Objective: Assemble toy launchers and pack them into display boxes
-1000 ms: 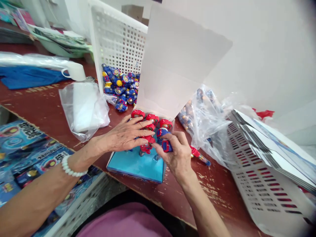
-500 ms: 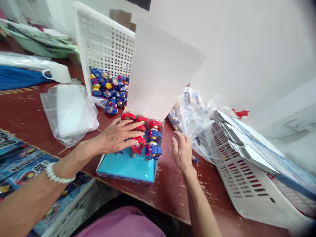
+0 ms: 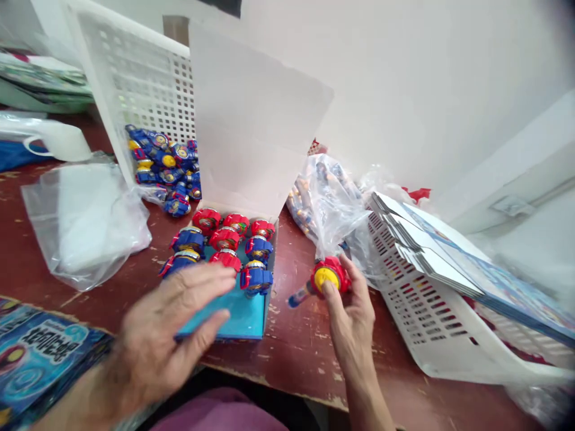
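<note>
R hand point(image 3: 354, 314) fingers pinch red toy point(image 3: 331, 275); L hand point(image 3: 164, 326) o/ box point(image 3: 246, 314), fingers extended, thumb apart.

A strip of bare table point(image 3: 288, 251) gives you passage between the box point(image 3: 245, 316) and your right hand point(image 3: 353, 311), narrowed by the jutting toy point(image 3: 326, 276), with the bag point(image 3: 330, 200) and right basket point(image 3: 415, 323) beyond. The raised lid point(image 3: 251, 126) walls off the box's far side, and your left hand point(image 3: 175, 320) covers its near left, leaving its near right open from above.
</note>
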Demonstrator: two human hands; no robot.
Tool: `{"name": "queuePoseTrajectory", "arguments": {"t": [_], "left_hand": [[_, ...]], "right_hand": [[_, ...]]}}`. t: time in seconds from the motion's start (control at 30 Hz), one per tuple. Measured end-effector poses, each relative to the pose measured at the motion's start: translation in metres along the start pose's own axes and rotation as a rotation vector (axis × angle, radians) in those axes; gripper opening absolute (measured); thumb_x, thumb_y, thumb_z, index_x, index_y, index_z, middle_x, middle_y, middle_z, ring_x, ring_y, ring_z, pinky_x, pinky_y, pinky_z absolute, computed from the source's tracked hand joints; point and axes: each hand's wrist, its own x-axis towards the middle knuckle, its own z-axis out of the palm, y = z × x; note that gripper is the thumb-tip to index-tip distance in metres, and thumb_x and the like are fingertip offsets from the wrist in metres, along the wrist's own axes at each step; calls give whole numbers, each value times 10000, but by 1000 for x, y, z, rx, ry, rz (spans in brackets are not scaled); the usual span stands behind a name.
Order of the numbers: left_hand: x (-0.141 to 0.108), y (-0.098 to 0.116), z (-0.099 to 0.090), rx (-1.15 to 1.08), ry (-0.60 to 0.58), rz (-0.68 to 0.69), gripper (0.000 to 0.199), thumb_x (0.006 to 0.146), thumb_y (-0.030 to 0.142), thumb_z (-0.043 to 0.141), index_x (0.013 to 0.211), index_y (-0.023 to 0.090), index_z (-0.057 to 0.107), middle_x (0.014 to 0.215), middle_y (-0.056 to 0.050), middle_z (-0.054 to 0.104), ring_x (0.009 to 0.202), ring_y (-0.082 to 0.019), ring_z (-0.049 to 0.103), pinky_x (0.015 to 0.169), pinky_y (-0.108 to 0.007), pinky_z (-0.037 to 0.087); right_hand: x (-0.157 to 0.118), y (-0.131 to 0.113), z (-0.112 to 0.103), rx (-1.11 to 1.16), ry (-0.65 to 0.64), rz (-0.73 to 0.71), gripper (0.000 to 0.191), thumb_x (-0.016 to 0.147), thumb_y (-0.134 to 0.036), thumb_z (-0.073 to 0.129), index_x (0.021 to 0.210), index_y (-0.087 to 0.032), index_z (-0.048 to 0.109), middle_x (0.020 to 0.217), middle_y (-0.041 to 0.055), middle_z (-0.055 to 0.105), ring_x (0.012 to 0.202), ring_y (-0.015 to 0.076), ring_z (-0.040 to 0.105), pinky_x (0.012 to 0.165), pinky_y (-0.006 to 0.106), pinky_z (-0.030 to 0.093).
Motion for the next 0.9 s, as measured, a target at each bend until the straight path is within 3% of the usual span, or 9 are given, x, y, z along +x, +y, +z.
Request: {"name": "queuePoseTrajectory", "arguments": {"t": [0.1,0.2,0.3,0.4,0.5,0.6,0.73,0.83,0.9], "left_hand": [[-33,36,27,-461,-240,-510,442,839,385,591,1267,319,505,1187,-13,622,1083,-220,569,931,-317,433],[-52,43,47,-928,-378,-843,405,865,448,551,1207,232,527,786,4,605,751,-137,562,695,-236,435],[-64,31,50,-1267,-374,-920,301,857,423,573,986,152,580,580,41,448,516,-73,389,513,-200,312],[-74,19,45,-1586,-515,-991,316,820,423,592,867,111,608,507,44,403,402,-60,319,415,-207,252],[-81,12,44,-1761,-652,-1068,371,764,438,622,846,76,641,450,55,362,348,-67,316,357,-207,244],[-81,7,40,-1661,-599,-1095,413,796,507,573,887,106,610,528,38,449,345,-67,395,337,-188,291],[-74,-9,10,-1111,-331,-1060,395,863,527,492,1056,184,527,697,18,577,344,-55,429,317,-163,257],[-71,-31,-20,-697,-3,-984,331,867,487,514,947,172,577,531,70,440,373,-47,333,360,-161,212],[-70,-48,-33,-474,142,-900,297,862,456,531,907,171,600,558,54,458,466,-73,405,427,-173,292]], "right_hand": [[-38,-41,5,306,-60,50,516,845,-391,614,1327,-278,468,1277,72,573,1064,214,607,854,329,524],[-54,-49,7,453,-287,106,492,840,-375,633,1303,-291,493,1247,69,596,1001,205,640,807,295,545],[-47,-39,3,466,-509,56,576,757,-512,689,1273,-307,534,1327,72,527,1144,257,567,876,326,525],[-37,-28,1,460,-787,-34,756,644,-655,696,1295,-305,537,1464,77,374,1314,329,393,1002,421,438],[-41,-23,4,456,-931,-1,746,662,-603,716,1312,-293,521,1317,105,530,1105,300,584,882,412,518],[-47,-26,12,347,-745,-46,620,760,-474,702,1317,-293,497,1171,82,609,923,227,644,758,330,554],[-41,-32,27,147,-372,-330,534,825,-383,658,1319,-284,482,1226,81,566,1052,231,586,879,353,509],[-38,-36,48,21,-340,-549,569,832,-374,653,1347,-256,445,1226,104,543,1115,244,547,939,385,481],[-41,-38,62,-28,-394,-655,580,853,-358,628,1374,-235,405,1241,122,517,1151,239,526,940,368,487]]}}
